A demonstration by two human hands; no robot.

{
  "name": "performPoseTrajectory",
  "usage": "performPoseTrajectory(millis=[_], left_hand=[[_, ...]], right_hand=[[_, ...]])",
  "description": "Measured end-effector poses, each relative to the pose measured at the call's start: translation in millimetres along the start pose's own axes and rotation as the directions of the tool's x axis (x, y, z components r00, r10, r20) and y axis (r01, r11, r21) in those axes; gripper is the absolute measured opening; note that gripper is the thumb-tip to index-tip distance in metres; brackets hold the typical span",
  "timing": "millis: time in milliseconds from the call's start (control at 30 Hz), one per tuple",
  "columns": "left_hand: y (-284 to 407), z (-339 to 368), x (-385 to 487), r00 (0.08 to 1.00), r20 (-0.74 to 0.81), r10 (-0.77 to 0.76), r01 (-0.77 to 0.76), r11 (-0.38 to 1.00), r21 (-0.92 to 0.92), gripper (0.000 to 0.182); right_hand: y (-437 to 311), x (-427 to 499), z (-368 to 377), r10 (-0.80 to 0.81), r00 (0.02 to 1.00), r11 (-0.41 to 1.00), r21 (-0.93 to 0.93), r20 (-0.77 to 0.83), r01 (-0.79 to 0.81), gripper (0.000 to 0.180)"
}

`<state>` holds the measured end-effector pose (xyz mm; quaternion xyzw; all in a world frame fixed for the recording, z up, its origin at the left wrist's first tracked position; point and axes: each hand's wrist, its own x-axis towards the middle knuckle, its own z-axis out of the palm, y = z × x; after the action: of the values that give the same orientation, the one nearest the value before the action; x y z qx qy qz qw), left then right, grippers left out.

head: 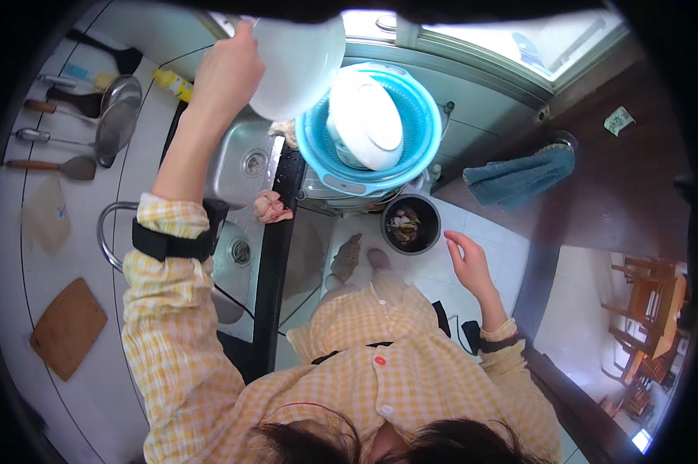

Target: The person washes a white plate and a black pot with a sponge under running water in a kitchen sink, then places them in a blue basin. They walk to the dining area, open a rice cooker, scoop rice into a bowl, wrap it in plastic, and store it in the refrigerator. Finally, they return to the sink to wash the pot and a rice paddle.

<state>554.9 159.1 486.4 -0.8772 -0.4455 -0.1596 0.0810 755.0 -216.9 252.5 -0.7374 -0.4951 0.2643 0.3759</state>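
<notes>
My left hand point(231, 66) is raised over the sink and grips the rim of a white plate or shallow dish point(296, 66). Close to the dish stands a blue plastic colander in a basin point(421, 124), with white bowls point(369, 124) tilted inside it. My right hand point(468, 261) hangs low at my side with nothing in it, its thumb and fingers slightly apart. Beside its fingertips, lower on the floor, is a dark waste bin point(411, 246) with scraps inside. A pinkish cloth point(271, 207) lies crumpled on the sink's front edge.
A steel double-bowl sink point(233, 159) has a curved faucet point(106, 238). Strainers point(117, 127), spatulas and a wooden cutting board point(70, 329) hang on the tiled wall. A yellow bottle point(173, 85) stands behind the sink. A blue towel point(520, 174) hangs on the brown panel at right.
</notes>
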Motion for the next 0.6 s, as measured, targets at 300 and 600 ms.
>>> performPoseTrajectory(millis=[300,600], left_hand=[[65.1,82.6,31.4,0.741,-0.045,0.670,-0.627,0.715,0.308,0.049],[86.4,136.4,18.6,0.502,-0.063,0.862,-0.803,0.492,0.336,0.049]], right_hand=[[50.0,-69.7,-20.3,0.301,0.953,0.950,0.090,-0.024,-0.298,0.025],[67.8,-90.2,-30.2,0.405,0.912,0.911,0.106,-0.064,-0.398,0.026]])
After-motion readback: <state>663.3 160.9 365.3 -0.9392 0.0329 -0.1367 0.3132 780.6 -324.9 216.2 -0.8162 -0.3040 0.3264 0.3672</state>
